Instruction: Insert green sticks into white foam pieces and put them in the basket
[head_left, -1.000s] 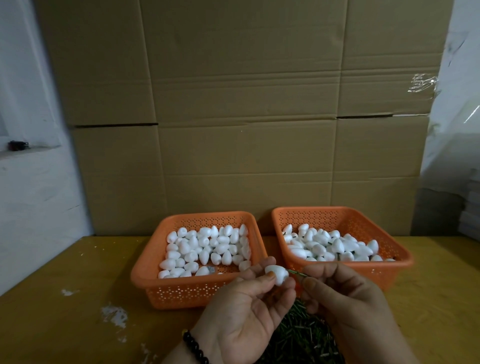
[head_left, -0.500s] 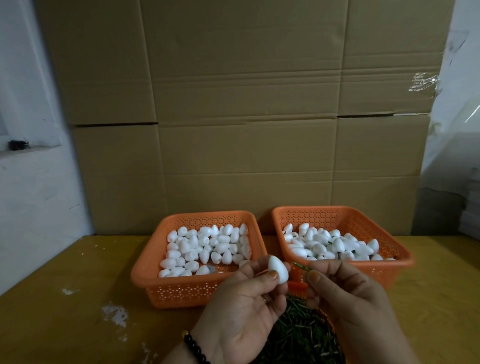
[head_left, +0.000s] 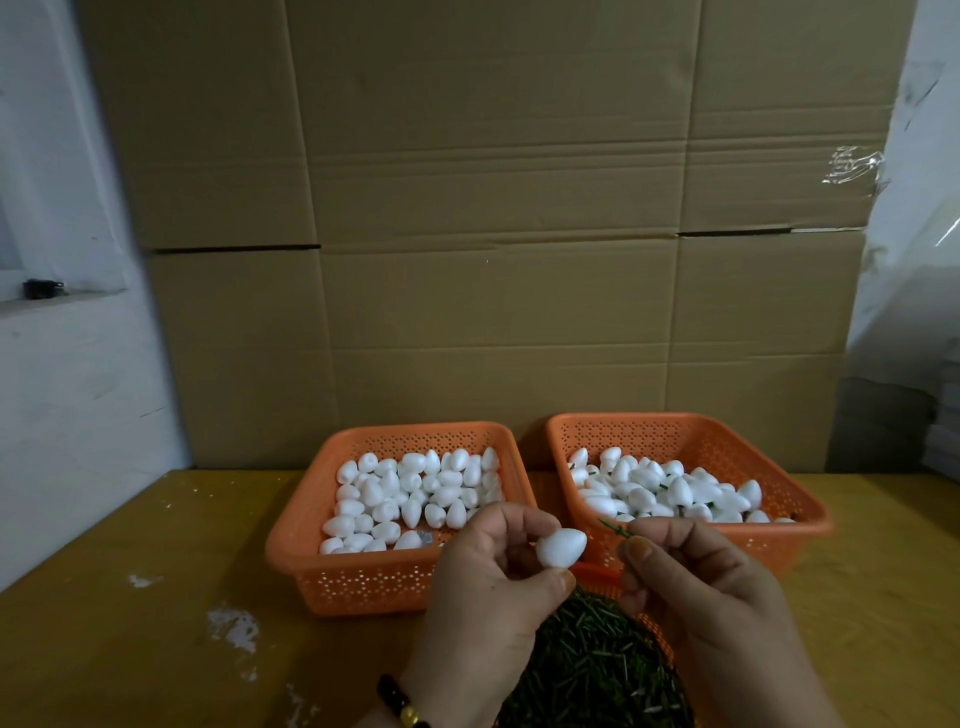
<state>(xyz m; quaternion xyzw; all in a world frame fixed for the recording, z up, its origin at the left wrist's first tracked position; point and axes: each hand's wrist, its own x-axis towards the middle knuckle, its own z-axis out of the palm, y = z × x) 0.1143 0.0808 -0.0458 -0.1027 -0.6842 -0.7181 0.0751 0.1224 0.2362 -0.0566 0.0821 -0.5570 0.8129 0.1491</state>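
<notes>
Cardboard panels back a yellow tabletop (head_left: 130, 649) whose far edge carries two orange baskets; near its front edge the left hand (head_left: 488, 587) pinches a white foam piece (head_left: 561, 546), tip facing the green stick (head_left: 615, 529) pinched by the right hand (head_left: 696, 582), apparently aligned for insertion.

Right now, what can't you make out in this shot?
- Head view, stick pile: the hands cover its sides and the bottom edge cuts it off, so its container is unclear.
- Stick in the right hand: only the tip shows past the fingers.
- Foam piece in the left hand: any hole is too small to see.
- Right basket: the hand hides its near wall.
</notes>
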